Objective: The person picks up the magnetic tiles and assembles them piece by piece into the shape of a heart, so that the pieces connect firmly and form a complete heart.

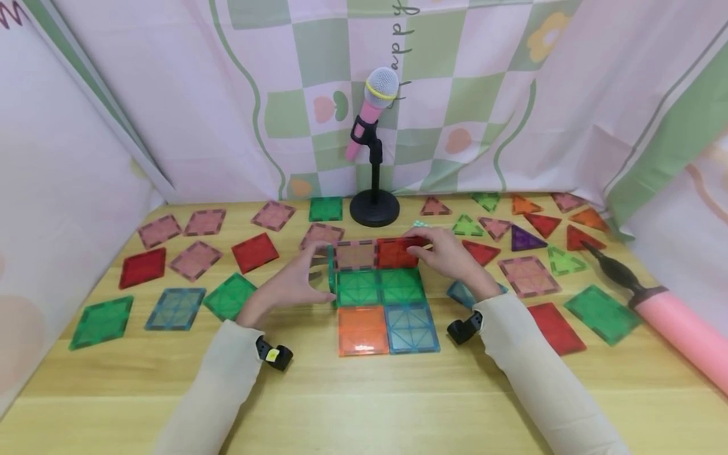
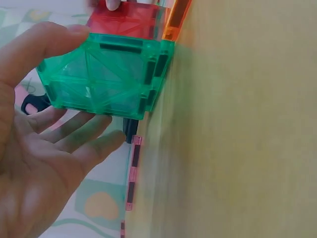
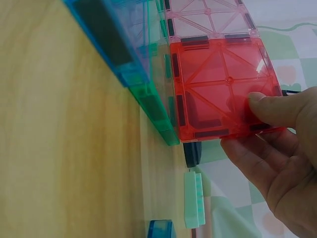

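Observation:
A flat patch of magnetic tiles lies mid-table: two green tiles, an orange tile and a blue tile. Along its back edge a pink tile and a red tile stand raised. My right hand pinches the red tile at its outer corner, thumb in front and fingers behind. At the patch's left edge my left hand holds an upright green tile, thumb on its top edge and fingers behind it.
Loose square tiles lie scattered on the left, triangles and more squares on the right. A pink microphone on a black stand is behind the patch. A pink pump lies at the right edge. Cloth walls close in three sides.

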`<state>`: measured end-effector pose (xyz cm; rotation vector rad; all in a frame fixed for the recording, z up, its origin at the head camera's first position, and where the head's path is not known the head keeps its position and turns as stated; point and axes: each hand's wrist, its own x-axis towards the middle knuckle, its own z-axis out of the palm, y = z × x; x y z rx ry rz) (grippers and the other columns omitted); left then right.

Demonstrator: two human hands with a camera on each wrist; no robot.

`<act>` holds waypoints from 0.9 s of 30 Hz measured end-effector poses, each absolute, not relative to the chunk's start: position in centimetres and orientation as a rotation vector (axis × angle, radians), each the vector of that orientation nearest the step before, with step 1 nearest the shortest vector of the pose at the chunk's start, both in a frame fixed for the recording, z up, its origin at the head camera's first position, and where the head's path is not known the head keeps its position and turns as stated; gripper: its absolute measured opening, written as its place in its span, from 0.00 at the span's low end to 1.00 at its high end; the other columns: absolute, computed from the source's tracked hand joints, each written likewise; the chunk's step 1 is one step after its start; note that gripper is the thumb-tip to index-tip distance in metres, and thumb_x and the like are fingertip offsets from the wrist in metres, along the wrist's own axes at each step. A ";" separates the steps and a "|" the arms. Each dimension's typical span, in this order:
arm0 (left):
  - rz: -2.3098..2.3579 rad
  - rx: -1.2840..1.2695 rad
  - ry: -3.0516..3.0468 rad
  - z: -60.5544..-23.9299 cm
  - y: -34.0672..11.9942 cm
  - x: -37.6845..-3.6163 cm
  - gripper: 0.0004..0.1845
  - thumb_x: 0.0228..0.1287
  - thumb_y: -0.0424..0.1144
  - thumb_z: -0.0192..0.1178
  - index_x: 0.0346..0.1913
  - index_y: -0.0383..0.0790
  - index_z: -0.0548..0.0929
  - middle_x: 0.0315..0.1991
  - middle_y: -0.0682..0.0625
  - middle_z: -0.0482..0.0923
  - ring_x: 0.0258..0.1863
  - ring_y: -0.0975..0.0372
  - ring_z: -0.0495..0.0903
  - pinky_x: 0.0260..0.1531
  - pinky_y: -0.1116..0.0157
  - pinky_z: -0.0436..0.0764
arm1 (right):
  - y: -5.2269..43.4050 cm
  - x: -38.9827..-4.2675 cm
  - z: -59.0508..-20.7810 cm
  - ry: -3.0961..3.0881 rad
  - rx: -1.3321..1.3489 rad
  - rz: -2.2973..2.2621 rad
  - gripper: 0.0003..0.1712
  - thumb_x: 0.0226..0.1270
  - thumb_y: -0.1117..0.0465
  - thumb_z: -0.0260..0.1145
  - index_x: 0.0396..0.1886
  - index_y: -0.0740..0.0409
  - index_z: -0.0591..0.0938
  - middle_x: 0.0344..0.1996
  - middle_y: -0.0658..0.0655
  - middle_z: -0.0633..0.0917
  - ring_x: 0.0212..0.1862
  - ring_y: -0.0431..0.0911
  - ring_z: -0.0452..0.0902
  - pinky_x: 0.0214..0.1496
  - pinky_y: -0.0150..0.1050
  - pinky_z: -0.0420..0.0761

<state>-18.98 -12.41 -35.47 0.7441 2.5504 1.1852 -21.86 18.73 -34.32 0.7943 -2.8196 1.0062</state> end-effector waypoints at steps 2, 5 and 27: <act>1.163 0.742 2.544 -35.5 -12.3 -19.0 0.50 0.52 0.40 0.70 0.72 0.41 0.49 0.70 0.36 0.57 0.69 0.46 0.60 0.63 0.45 0.65 | 18.8 -21.9 -34.2 -2.826 0.798 1.006 0.15 0.67 0.67 0.61 0.52 0.64 0.80 0.46 0.64 0.84 0.46 0.56 0.82 0.41 0.45 0.81; 1.108 0.754 2.539 -35.4 -12.2 -18.9 0.52 0.53 0.40 0.69 0.75 0.41 0.46 0.72 0.36 0.54 0.69 0.46 0.60 0.63 0.45 0.65 | 18.9 -21.9 -34.0 -2.839 0.812 1.007 0.15 0.67 0.67 0.61 0.52 0.64 0.80 0.47 0.64 0.84 0.48 0.56 0.81 0.43 0.47 0.81; 1.103 0.765 2.511 -36.2 -11.8 -19.3 0.52 0.56 0.39 0.66 0.76 0.44 0.43 0.76 0.43 0.46 0.72 0.51 0.55 0.66 0.47 0.63 | 19.9 -22.0 -33.9 -2.844 0.870 0.994 0.14 0.65 0.68 0.62 0.50 0.65 0.81 0.46 0.64 0.84 0.48 0.57 0.80 0.50 0.53 0.79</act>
